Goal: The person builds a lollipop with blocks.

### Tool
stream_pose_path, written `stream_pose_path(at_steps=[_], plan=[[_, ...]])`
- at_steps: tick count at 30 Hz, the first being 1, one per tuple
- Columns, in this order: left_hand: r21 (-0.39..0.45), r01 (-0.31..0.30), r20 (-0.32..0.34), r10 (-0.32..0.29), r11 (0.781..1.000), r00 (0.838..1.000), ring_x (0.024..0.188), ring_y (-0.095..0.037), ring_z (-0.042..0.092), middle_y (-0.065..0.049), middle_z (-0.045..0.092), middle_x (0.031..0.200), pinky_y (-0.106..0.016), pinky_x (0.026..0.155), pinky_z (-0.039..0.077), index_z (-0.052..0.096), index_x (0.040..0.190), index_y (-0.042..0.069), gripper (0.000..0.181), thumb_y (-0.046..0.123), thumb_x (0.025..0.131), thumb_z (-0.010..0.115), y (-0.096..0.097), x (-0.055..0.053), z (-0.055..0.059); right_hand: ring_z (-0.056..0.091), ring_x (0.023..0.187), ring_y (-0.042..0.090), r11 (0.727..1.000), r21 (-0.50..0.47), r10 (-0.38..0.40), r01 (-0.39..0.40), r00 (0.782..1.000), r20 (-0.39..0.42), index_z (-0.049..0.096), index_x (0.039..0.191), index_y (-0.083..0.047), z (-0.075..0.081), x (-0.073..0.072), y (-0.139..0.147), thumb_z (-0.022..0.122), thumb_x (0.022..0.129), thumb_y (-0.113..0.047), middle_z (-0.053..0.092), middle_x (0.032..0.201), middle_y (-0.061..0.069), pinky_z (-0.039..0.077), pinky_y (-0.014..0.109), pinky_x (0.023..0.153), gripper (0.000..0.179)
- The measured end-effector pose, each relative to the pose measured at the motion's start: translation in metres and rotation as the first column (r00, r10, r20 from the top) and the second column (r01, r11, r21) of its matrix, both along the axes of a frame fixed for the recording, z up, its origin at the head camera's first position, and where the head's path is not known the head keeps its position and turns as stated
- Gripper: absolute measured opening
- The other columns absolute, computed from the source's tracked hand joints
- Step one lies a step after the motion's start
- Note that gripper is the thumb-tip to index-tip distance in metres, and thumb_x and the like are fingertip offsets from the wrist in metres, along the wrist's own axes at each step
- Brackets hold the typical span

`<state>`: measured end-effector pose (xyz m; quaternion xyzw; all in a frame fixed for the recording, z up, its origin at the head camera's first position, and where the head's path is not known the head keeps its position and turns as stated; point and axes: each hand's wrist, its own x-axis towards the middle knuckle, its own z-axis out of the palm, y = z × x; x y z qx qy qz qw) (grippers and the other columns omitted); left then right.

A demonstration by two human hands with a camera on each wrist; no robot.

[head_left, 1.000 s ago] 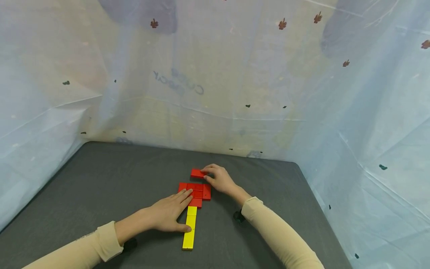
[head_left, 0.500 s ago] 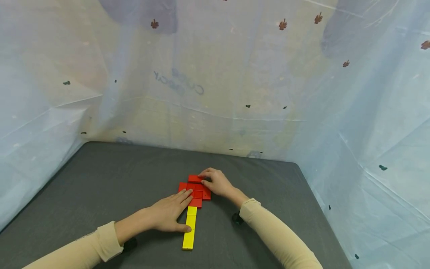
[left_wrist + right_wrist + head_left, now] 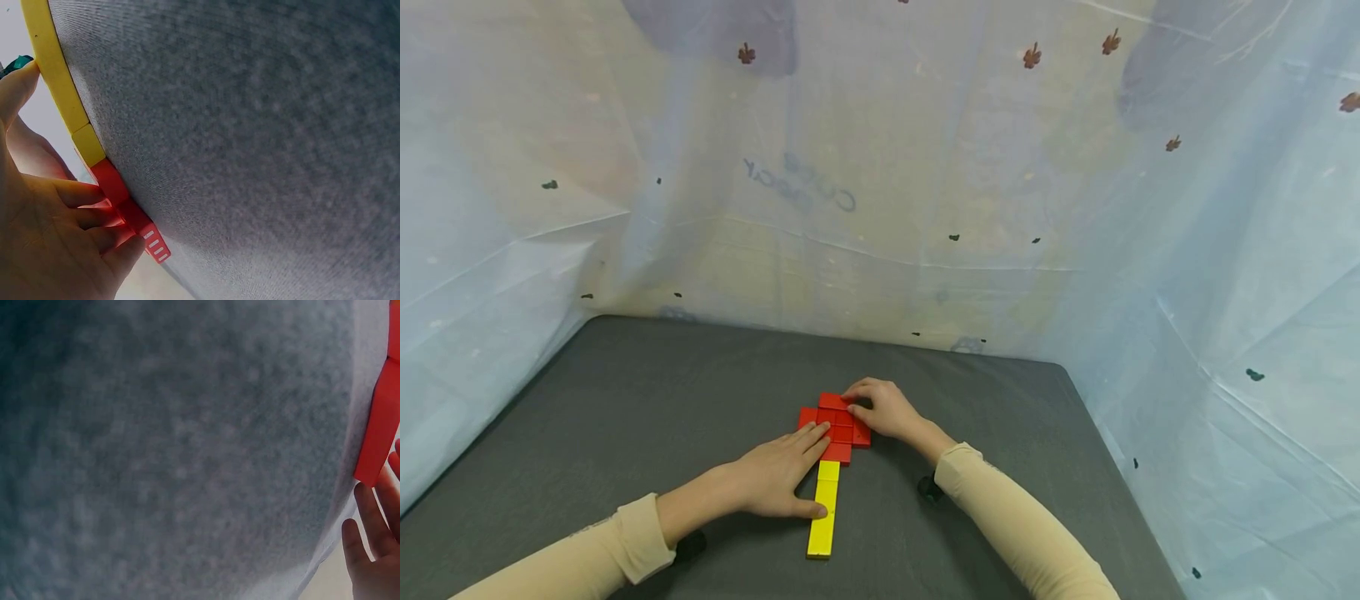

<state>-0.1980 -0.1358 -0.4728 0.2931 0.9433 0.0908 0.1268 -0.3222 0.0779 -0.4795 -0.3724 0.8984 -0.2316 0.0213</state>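
Observation:
In the head view, red blocks (image 3: 836, 452) lie joined flat on the dark table, with a yellow strip of blocks (image 3: 823, 533) running from them toward the near edge. My left hand (image 3: 771, 477) lies with straight fingers along the left of the red blocks, its thumb touching the yellow strip. At the far side, my right hand (image 3: 886, 410) pinches the right end of a red block (image 3: 831, 400) between thumb and fingers. That block sits against the others. A slotted red end face (image 3: 157, 244) shows in the left wrist view.
The dark grey table (image 3: 685, 392) stretches around the blocks on all sides. A pale, translucent printed sheet (image 3: 850, 167) hangs behind it and along both sides. A dark wrist device (image 3: 930, 487) shows under the right forearm.
My right hand has drawn the far red block nearer and slightly left, closing the gap to the other red blocks. The left hand has stayed in place.

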Motion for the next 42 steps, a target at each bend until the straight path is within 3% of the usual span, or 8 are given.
stream_pose_path(at_steps=[18,42], plan=[[0.003,-0.002,0.004,0.002,1.0,1.0,0.147,-0.027,0.019,-0.008,0.016,0.161,-0.048,0.114,0.029,0.028,0.152,0.009,0.104,0.079,0.078,0.05,0.0009,0.0002,0.0035,0.058,0.113,0.019,0.997,0.078,-0.029,0.03,1.0,-0.004,0.064,0.127,-0.019,-0.0001,-0.0025,-0.0056,0.057,0.097,-0.022,0.063,0.122,0.002,0.046,0.039,0.1,0.031],[-0.004,0.009,0.016,-0.009,1.0,1.0,0.147,-0.028,0.017,-0.007,0.013,0.161,-0.051,0.114,0.028,0.026,0.152,0.01,0.105,0.08,0.077,0.049,0.0024,-0.004,0.0,0.058,0.114,0.02,0.999,0.041,-0.018,0.018,1.0,0.008,0.064,0.127,-0.015,0.0015,-0.0017,-0.0015,0.057,0.097,-0.019,0.063,0.123,0.003,0.046,0.039,0.101,0.031]])
